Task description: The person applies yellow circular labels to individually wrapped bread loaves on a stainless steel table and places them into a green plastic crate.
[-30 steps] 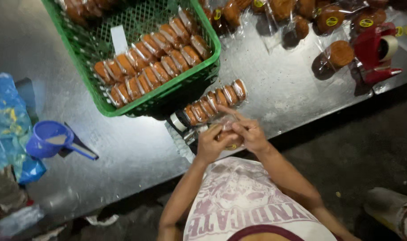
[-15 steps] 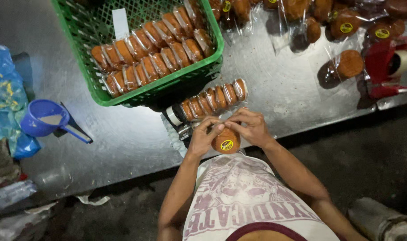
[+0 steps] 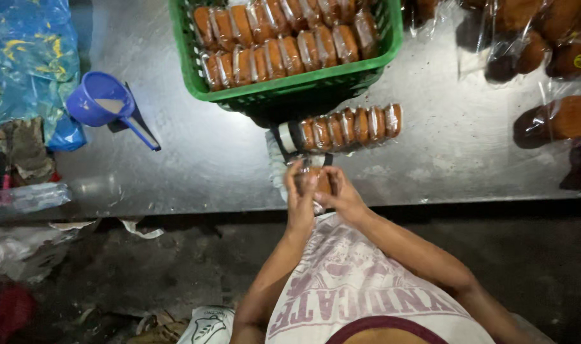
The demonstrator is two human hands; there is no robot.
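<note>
My left hand (image 3: 300, 199) and my right hand (image 3: 342, 194) meet at the near edge of a steel table (image 3: 208, 159), both closed around one brown round cake in clear wrap (image 3: 320, 183). Most of that cake is hidden by my fingers. Just beyond the hands lies a row of several wrapped cakes (image 3: 348, 127) standing on edge, with a dark tape dispenser (image 3: 283, 138) at its left end. Behind it stands a green plastic crate (image 3: 290, 89) packed with rows of the same wrapped cakes.
A blue plastic scoop (image 3: 102, 105) lies on the table at the left, beside blue plastic sheeting (image 3: 26, 57). More bagged brown cakes (image 3: 558, 118) lie at the right. Crumpled plastic and litter (image 3: 23, 197) sit off the table's left edge, over a dark floor.
The view has shifted, so the crate and table now sit higher and more to the right in the frame. My hands stay together on the cake, its yellow sticker no longer showing.
</note>
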